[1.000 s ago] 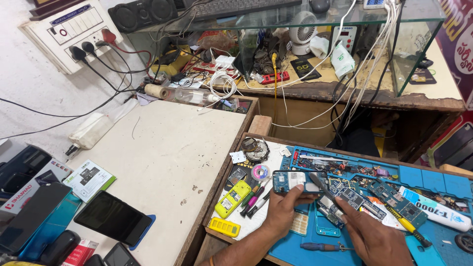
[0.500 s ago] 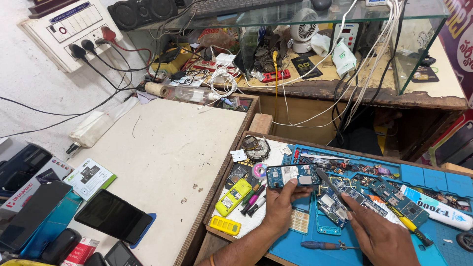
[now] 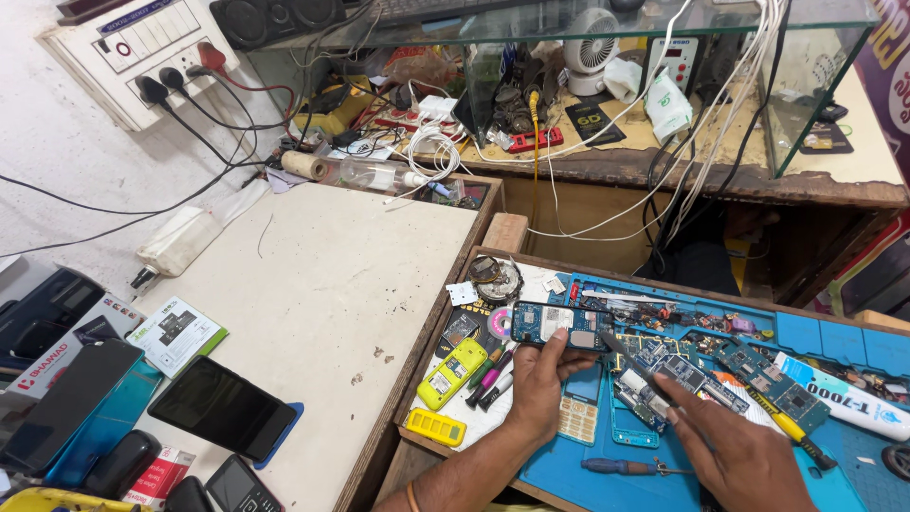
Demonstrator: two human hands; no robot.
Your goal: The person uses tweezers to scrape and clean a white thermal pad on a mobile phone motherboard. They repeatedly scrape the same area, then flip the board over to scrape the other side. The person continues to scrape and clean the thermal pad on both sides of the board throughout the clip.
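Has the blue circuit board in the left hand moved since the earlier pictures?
Yes. The circuit board in the left hand was lifted slightly up, toward the round part.

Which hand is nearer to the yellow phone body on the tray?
Left. The left hand, holding a circuit board, is just to the right of the yellow phone body. The right hand, holding a thin tool, is much farther right.

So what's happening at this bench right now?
A person sits at a cluttered repair bench. The left hand holds up a bare phone circuit board above the blue work mat. The right hand points a thin dark tool toward it. A yellow phone lies nearby.
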